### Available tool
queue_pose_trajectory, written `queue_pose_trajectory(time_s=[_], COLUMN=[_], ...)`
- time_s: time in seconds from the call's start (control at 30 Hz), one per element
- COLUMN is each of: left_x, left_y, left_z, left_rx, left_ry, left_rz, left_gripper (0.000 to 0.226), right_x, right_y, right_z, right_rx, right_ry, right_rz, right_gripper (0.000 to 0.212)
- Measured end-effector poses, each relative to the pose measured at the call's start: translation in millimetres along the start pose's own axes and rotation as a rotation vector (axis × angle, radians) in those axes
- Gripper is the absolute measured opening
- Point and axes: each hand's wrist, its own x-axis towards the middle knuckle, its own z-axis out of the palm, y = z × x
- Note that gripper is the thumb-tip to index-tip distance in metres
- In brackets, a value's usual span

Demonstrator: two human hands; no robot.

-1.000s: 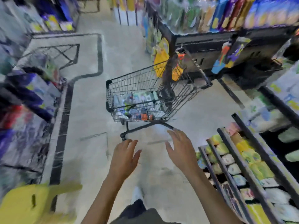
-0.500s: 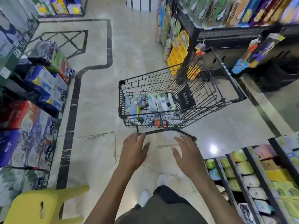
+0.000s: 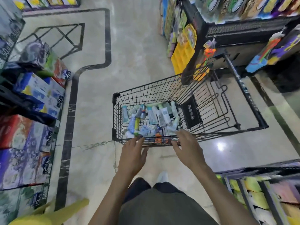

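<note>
Fingers spread and empty, left hand (image 3: 132, 157) and right hand (image 3: 188, 149) have closed in on the near rim of the wire shopping cart (image 3: 116, 96), likely reaching for its toiletry tubes (image 3: 159, 116).

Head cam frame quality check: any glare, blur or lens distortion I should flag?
Head view: small glare spot on the polished floor right of the cart; cart centre, left hand and right hand fairly sharp; stacked boxes at left and shelf at lower right smeared; wide-angle distortion tilts the upper-right rack.
</note>
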Motion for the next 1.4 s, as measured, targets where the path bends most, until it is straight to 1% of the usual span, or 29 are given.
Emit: queue_pose_trajectory(time_s=[0.1, 0.23, 0.3, 0.4, 0.53, 0.63, 0.73, 0.83, 0.93, 0.97, 1.03, 1.1, 1.2, 1.23, 1.3, 1.4], left_x=[25, 71, 100, 150, 214, 256, 299, 335, 366, 374, 388, 399, 403, 404, 406, 406], left_y=[-9, -29, -40, -57, -83, -99, -114, -126, -142, -149, -159, -164, -165, -166, -172, -190], left_z=[6, 15, 20, 32, 63, 98, 142, 184, 232, 247, 269, 283, 293, 298, 312, 340], left_rx=[-0.015, -0.040, -0.049, -0.046, -0.078, -0.152, -0.207, -0.269, -0.284, -0.273, -0.282, -0.311, -0.254, -0.257, -0.278, -0.301], left_ry=[-0.014, -0.051, -0.093, -0.176, -0.276, -0.330, -0.366, -0.357, -0.301, -0.285, -0.228, -0.156, -0.136, -0.119, -0.073, -0.061], left_rz=[-0.039, -0.086, -0.110, -0.141, -0.201, -0.327, -0.469, -0.583, -0.625, -0.634, -0.677, -0.713, -0.732, -0.729, -0.722, -0.750], left_gripper=[0.048, 0.048, 0.048, 0.041, 0.044, 0.046, 0.040, 0.043, 0.060, 0.062, 0.068, 0.075, 0.059, 0.058, 0.057, 0.050], right_x=[55, 116, 142, 181, 230, 266, 306, 336, 366, 374, 385, 388, 389, 390, 392, 396], right_y=[2, 2, 2, 3, 10, 26, 48, 71, 97, 104, 116, 125, 126, 127, 129, 133], right_z=[1, 13, 24, 43, 76, 110, 153, 195, 243, 259, 290, 316, 336, 341, 347, 350], right_rx=[0.017, 0.059, 0.058, 0.075, 0.145, 0.181, 0.218, 0.234, 0.203, 0.202, 0.210, 0.179, 0.136, 0.126, 0.096, 0.070], right_ry=[-0.057, -0.106, -0.147, -0.188, -0.225, -0.272, -0.293, -0.300, -0.342, -0.360, -0.389, -0.372, -0.304, -0.285, -0.252, -0.213], right_rz=[-0.014, 0.012, 0.044, 0.110, 0.226, 0.337, 0.418, 0.432, 0.460, 0.459, 0.444, 0.438, 0.395, 0.381, 0.346, 0.301], right_gripper=[0.050, 0.046, 0.046, 0.048, 0.047, 0.046, 0.050, 0.055, 0.060, 0.061, 0.064, 0.070, 0.081, 0.081, 0.074, 0.051])
